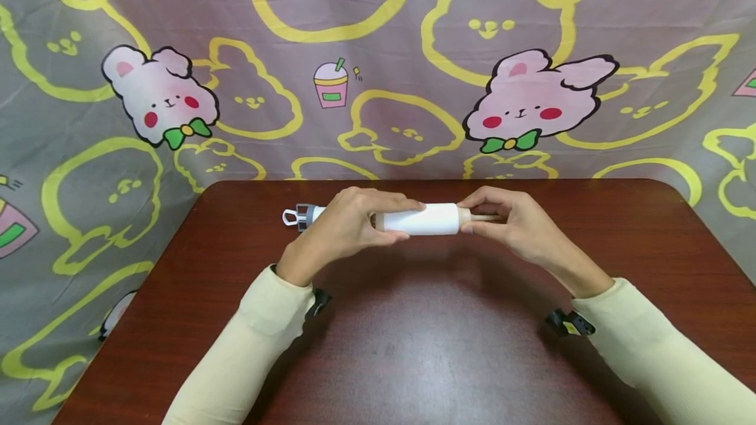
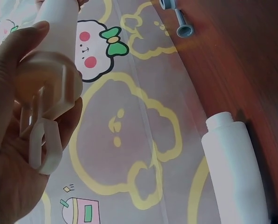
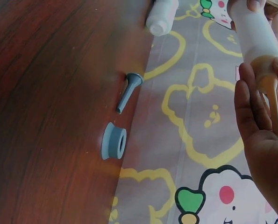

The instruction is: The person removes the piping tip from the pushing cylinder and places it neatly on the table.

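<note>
Tube [image 1: 420, 219] is gripped by left hand [image 1: 353, 220] and right hand [image 1: 527, 223] near one bottle [image 2: 236, 170] and two grey pieces [image 3: 113, 141].

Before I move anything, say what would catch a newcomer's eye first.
The white cylinder, held between the left hand and right hand over the table, stands out. Behind it rises a backdrop with cartoon rabbits in green bows. In the right wrist view, a bluish ring and funnel-like piece sit on the table.

1. Table [image 1: 401, 353]: dark red-brown, wood-grained, far corners rounded.
2. White bottle [image 2: 234, 168]: on its side near the far edge.
3. Blue-grey stemmed part [image 3: 128, 94]: between bottle and ring.
4. Blue-grey ring [image 3: 111, 141].
</note>
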Available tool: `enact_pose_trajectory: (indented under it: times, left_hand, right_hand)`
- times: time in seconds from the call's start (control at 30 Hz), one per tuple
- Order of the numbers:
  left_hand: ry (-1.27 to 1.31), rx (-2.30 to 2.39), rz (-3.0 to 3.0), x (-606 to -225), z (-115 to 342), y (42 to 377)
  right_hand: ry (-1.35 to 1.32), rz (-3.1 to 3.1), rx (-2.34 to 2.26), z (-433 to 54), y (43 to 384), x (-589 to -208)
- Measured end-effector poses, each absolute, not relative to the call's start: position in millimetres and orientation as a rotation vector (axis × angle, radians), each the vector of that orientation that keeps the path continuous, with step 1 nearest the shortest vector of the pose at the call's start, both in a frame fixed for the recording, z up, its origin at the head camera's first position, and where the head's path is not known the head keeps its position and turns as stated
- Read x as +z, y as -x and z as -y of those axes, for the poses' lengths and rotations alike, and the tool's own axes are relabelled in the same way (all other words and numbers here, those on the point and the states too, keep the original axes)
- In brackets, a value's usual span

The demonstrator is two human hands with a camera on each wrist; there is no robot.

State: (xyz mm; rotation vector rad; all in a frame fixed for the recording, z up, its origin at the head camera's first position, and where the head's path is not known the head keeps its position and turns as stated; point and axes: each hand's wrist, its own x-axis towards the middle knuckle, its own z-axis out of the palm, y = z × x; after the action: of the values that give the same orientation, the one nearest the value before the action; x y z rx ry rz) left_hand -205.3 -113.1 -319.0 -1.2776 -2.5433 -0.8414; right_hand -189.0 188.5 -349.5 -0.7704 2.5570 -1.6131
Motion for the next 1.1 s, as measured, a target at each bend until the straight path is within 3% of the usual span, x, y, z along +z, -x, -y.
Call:
enact_pose_trajectory:
  times: [1.1]
  left_hand:
    - [1.218, -1.155, 2.654, -319.7, 119.1, 205.9]
  right_hand:
    - [0.958, -2.642, -1.629, -182.8, 181.0, -347.1]
